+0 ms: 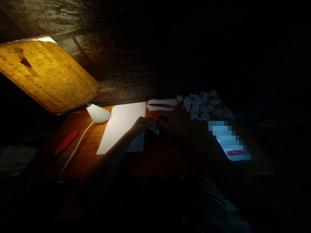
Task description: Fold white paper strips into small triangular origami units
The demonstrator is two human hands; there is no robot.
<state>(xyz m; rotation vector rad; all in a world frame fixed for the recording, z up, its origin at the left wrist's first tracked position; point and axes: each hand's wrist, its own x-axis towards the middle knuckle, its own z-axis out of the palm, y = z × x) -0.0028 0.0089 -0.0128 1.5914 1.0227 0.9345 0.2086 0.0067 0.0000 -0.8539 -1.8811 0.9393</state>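
Observation:
Above the wooden table, my left hand [141, 125] and my right hand [170, 123] meet with a small piece of folded paper [155, 130] between them. The fingers of both hands are closed on it; its upper part is hidden by them. Beneath my left forearm lie large white paper sheets [126, 119]. Behind my hands, a knife [167, 105] with a red handle and dark blade rests on smaller paper pieces [160, 101]. To the right of the knife sits a group of several folded paper shapes [201, 105].
A lamp with a yellow printed shade [53, 74] and white base [98, 114] stands at the left; its white cord [75, 151] runs to the front edge. Near it lies a red-handled tool [67, 142]. A lit phone [228, 140] lies at the right. Behind is a tiled wall [111, 74].

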